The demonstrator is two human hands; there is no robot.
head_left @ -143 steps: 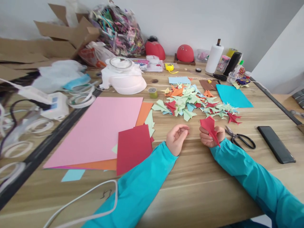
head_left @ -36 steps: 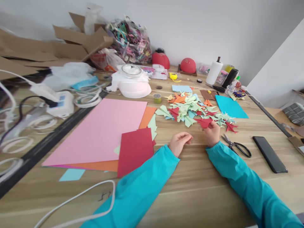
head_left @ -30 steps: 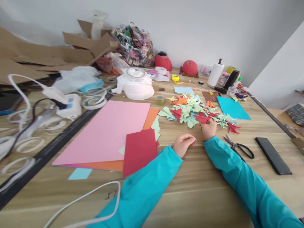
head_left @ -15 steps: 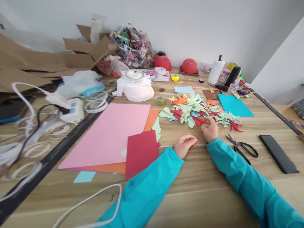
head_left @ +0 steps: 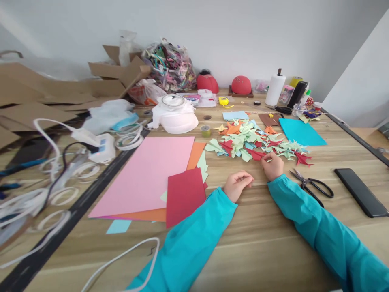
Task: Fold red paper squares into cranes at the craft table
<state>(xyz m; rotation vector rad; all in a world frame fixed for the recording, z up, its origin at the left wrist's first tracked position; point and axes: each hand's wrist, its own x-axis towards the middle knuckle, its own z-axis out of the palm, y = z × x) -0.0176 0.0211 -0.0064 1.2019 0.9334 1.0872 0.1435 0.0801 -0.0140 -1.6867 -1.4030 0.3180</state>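
Note:
My right hand (head_left: 272, 166) is at the near edge of a pile of small folded paper pieces (head_left: 247, 138), its thumb and fingers pinched at the tip of a red folded paper piece (head_left: 254, 155). The pile mixes pale green, orange, red and blue folds, several with pointed ends. My left hand (head_left: 237, 185) rests just above the wood to the left, fingers curled together against the thumb; whatever lies between them, if anything, is hidden. Under my left sleeve lie red paper sheets (head_left: 186, 196), partly over a large pink sheet (head_left: 148, 170).
Black-handled scissors (head_left: 313, 184) and a dark phone (head_left: 361, 191) lie right of my right hand. A turquoise sheet (head_left: 303, 132) is beyond the pile. Cables and a power strip (head_left: 105, 148) crowd the left. A white cable (head_left: 121, 252) crosses my left sleeve.
My right hand has drawn slightly right and back, still pinching at the red folded piece. My left hand has hardly moved. The view has shifted a little.

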